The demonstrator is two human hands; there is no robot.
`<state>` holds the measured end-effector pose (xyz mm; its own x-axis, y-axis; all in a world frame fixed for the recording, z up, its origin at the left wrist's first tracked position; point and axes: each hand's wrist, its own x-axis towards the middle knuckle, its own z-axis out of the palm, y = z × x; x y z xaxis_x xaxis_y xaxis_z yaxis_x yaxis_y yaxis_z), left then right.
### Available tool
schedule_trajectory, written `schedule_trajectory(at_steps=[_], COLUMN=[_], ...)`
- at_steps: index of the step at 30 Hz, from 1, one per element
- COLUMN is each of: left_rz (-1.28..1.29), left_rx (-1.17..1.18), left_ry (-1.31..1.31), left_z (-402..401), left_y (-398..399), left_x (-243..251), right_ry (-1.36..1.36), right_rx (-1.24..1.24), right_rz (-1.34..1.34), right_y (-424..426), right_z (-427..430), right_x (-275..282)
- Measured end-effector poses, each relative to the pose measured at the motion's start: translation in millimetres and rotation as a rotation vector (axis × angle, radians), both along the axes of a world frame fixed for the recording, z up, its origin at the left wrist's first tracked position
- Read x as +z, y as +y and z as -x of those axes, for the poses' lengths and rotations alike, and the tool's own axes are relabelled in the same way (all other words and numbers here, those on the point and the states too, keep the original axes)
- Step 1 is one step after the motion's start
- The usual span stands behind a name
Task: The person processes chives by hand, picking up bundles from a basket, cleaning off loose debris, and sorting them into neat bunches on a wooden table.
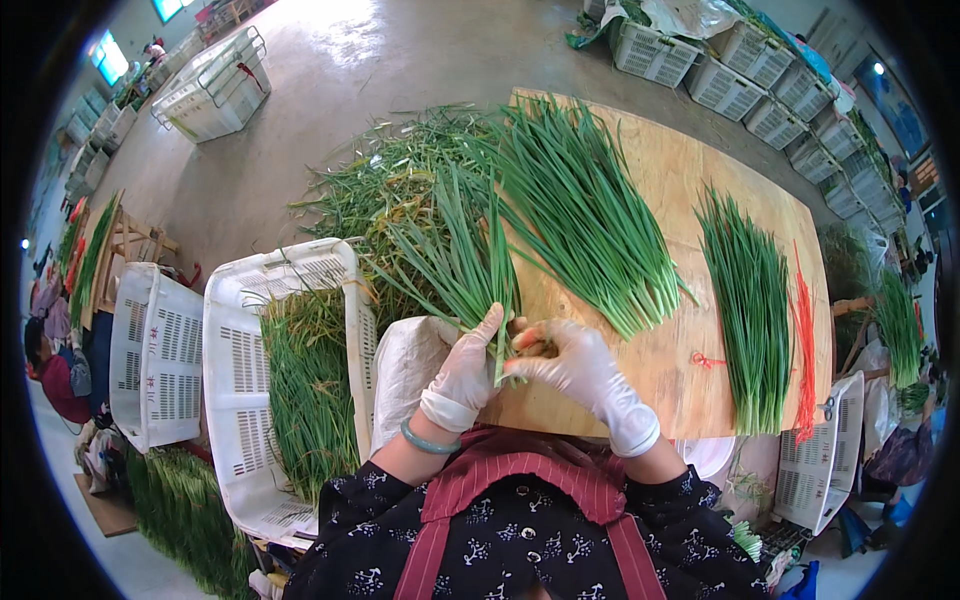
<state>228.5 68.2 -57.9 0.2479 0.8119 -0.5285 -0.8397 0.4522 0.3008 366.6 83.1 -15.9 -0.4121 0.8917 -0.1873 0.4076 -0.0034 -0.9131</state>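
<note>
My left hand (466,369), in a thin whitish glove, grips a small bunch of garlic chives (469,262). Its leaves fan up and away from me. Close by the stem ends is my right hand (571,363), gloved the same way, with fingers curled; whether they pinch a stem cannot be made out. A large pile of chives (592,217) lies on the wooden table (667,375), stem ends towards me. Farther right rests a second, neater chive bundle (750,315). Red ties (804,352) lie beside that bundle, and one small red tie (706,361) is left of it.
A heap of leaf trimmings (397,187) spreads beyond the table's left side. At my left stands a white plastic crate (217,375) holding loose chives (307,390). Scissors (828,407) sit at the table's right edge. Another person (64,375) is far left. Stacked crates (724,86) stand behind.
</note>
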Motion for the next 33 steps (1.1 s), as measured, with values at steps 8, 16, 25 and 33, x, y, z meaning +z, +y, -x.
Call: schedule_trajectory(at_steps=[8,16,25,33], left_rz=[-0.053,-0.028,-0.043,-0.118], left_rx=[0.001,-0.033,0.071,0.036], left_ry=[0.160,-0.004,-0.128,-0.031], left_z=[-1,9,16,19], left_y=[2,2,-5,-7], left_x=[-15,-19,-15,-14], right_ry=[-0.484,-0.282,-0.447,-0.881], right_rx=[0.207,1.011,0.007,0.144], right_rz=[-0.443,-0.166,-0.885,-0.314], right_y=[-21,30,129,30], right_z=[4,-6,56,13], right_x=[3,80,70,-15])
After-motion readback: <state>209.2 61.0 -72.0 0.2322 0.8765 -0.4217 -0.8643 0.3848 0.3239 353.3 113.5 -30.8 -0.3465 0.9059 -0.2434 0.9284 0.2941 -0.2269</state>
